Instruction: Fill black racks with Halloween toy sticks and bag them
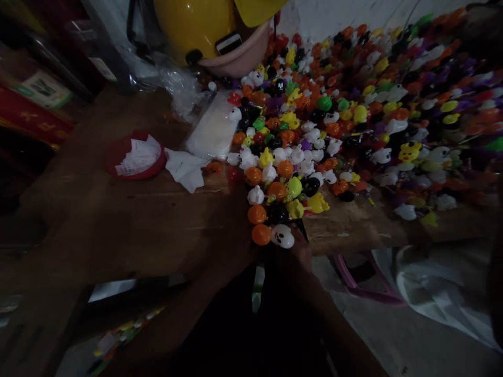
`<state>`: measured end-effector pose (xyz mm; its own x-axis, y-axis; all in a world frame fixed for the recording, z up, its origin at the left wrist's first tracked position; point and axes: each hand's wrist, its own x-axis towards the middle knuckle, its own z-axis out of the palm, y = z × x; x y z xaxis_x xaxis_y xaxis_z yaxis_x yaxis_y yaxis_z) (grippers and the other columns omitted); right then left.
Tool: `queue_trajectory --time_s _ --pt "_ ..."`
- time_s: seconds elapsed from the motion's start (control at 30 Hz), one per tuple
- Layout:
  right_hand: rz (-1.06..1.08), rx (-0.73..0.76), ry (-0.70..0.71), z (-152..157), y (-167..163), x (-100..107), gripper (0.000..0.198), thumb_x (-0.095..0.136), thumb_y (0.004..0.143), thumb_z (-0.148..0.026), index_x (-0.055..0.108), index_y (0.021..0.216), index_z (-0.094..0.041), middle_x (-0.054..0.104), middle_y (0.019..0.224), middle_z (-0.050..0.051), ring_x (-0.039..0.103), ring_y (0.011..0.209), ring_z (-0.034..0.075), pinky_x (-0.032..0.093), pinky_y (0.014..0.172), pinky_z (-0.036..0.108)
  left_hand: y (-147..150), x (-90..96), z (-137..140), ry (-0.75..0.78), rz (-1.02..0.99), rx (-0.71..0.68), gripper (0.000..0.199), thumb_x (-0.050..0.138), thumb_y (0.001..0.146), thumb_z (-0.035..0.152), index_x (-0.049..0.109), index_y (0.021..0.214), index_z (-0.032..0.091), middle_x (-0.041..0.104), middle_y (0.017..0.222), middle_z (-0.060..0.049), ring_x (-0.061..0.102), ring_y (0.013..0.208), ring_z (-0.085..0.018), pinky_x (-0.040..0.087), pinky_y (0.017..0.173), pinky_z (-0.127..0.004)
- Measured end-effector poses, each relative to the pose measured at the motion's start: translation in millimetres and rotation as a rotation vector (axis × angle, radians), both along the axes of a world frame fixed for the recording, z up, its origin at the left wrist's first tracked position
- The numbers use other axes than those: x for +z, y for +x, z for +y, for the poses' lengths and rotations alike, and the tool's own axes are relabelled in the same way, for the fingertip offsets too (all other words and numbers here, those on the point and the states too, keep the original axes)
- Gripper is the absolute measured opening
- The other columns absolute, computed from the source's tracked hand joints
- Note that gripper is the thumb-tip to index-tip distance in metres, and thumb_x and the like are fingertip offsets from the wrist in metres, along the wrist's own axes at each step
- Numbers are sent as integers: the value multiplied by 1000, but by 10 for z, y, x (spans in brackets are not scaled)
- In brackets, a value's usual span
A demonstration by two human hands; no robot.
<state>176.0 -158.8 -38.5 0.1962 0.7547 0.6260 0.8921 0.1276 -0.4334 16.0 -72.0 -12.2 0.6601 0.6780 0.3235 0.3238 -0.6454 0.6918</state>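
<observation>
Dim light leaves both hands in shadow at the table's front edge. My left hand (244,250) is next to an orange round toy head (261,234), its fingers lost in the dark. My right hand (301,255) looks closed, just beside a white toy head with black eyes (282,236). From that hand a thin black pointed piece (302,230) sticks up; its kind is unclear. Right beyond the hands, small plastic toy heads stand in rows, among them a black one (278,213), a lime green one (293,187) and a white one (255,195).
A large heap of colourful toy heads (314,136) covers the table's right side. On the wooden table (176,225) are a red dish (113,157) with paper slips, crumpled white paper (185,170) and a clear plastic pack (216,128). A pink basin (236,60) stands behind.
</observation>
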Motion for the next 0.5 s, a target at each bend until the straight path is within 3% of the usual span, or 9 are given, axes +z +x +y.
queue_trajectory --time_s 0.1,0.2,0.3,0.4,0.5 --pt "2 -21 -49 25 -48 -48 20 54 93 -15 71 86 -23 71 79 7 66 73 21 56 66 33 -4 -35 -11 34 -7 22 29 54 103 33 69 125 22 75 125 -11 71 117 -27 60 103 -42" --pt "-26 -46 -81 -25 -125 -21 21 54 95 -19 73 87 -24 73 82 7 67 76 21 59 70 33 -11 -117 -9 126 -17 83 31 54 102 37 70 122 19 77 115 -13 74 108 -29 62 94 -43" --pt "-7 -44 -103 -201 -76 85 24 53 100 -22 75 108 -24 77 96 8 72 86 22 61 75 33 -21 -216 -12 219 -74 119 29 58 100 42 73 110 19 79 99 -11 77 92 -27 63 82 -37" --pt "12 -140 8 -433 289 232 30 50 102 -24 72 123 -25 79 105 9 74 91 23 61 77 34 -120 -238 -90 291 -107 197 34 69 94 53 71 105 21 77 89 -6 74 80 -25 61 72 -35" --pt "-5 -373 89 -524 923 354 23 54 98 -25 76 104 -22 79 96 9 73 83 24 59 76 36 -284 -82 -203 340 -164 324 38 77 89 49 65 114 23 72 94 -5 72 85 -26 61 76 -39"
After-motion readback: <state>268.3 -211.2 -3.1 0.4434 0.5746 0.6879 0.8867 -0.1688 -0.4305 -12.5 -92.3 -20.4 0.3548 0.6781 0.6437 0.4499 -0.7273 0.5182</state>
